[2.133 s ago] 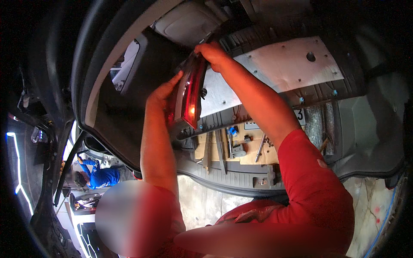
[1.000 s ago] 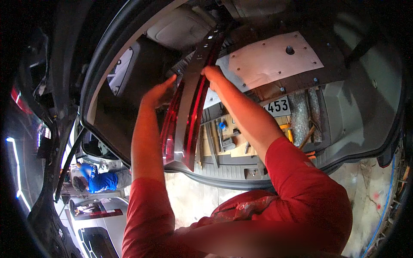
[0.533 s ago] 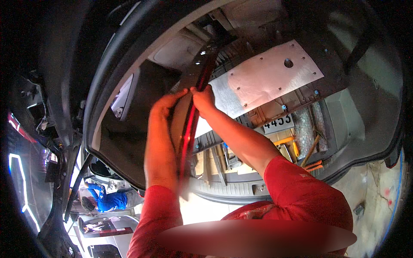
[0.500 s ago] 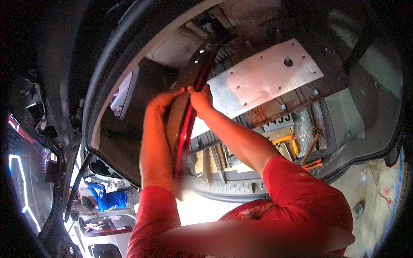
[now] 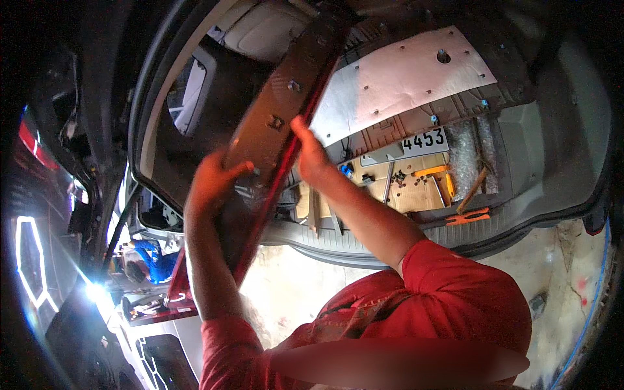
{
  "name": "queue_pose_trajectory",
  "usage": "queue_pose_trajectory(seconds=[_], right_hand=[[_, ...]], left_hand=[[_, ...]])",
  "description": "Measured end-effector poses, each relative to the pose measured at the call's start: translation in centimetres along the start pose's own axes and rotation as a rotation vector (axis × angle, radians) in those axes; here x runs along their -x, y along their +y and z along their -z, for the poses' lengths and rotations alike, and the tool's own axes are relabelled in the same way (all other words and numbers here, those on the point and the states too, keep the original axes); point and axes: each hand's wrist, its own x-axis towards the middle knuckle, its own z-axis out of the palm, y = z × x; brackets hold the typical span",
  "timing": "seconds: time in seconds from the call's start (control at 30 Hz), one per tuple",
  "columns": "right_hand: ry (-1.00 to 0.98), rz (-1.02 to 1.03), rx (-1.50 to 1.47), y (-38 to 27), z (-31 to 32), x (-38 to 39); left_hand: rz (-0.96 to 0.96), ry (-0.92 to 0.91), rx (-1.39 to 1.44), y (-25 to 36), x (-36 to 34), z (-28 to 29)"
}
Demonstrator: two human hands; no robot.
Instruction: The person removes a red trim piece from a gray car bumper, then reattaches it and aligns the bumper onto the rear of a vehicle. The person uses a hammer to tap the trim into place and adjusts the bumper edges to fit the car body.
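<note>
You hold a long tail-light bar [image 5: 276, 123], dark on its back with a red lens edge, raised in front of the open rear of a car. It runs on a slant from upper right, near the pale headliner, down to lower left past your forearm. Your left hand [image 5: 211, 179] grips its lower part: the fingers [image 5: 239, 168] curl over the dark back face, thumb side pressed to the edge. Your right hand [image 5: 311, 153] clasps the red edge just beside it, the fingers wrapped round the rim and mostly hidden behind the bar, so how tightly they close you cannot tell.

Beyond your right-hand fingers, in the boot floor [image 5: 552, 149], lie a silvery insulation panel [image 5: 403, 81], a number plate [image 5: 416, 144], a sheet of cardboard [image 5: 416, 192] with small fasteners, and orange-handled tools [image 5: 468, 218]. Below your forearms is the stained concrete floor [image 5: 292, 292].

Compared with half a second ago, the bar is turned: then you saw it nearly edge-on, a thin red line; now its broad dark back faces you, and your hands sit lower and further apart.
</note>
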Motion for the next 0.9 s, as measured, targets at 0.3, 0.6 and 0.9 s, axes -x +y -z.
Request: queue_pose_trajectory(seconds=[0.3,0.6,0.9], right_hand=[[0.297,-0.341,0.134,-4.6,9.4,-1.9],[-0.033,-0.349,-0.147,0.2,16.4,7.2],[-0.159,-0.458,-0.185,2.8,24.9,12.2]], left_hand=[[0.202,0.126,0.112,-0.5,15.3,-13.7],[0.189,0.022,0.122,-4.9,25.4,-20.2],[-0.042,-0.196,0.159,-7.5,27.3,-22.3]])
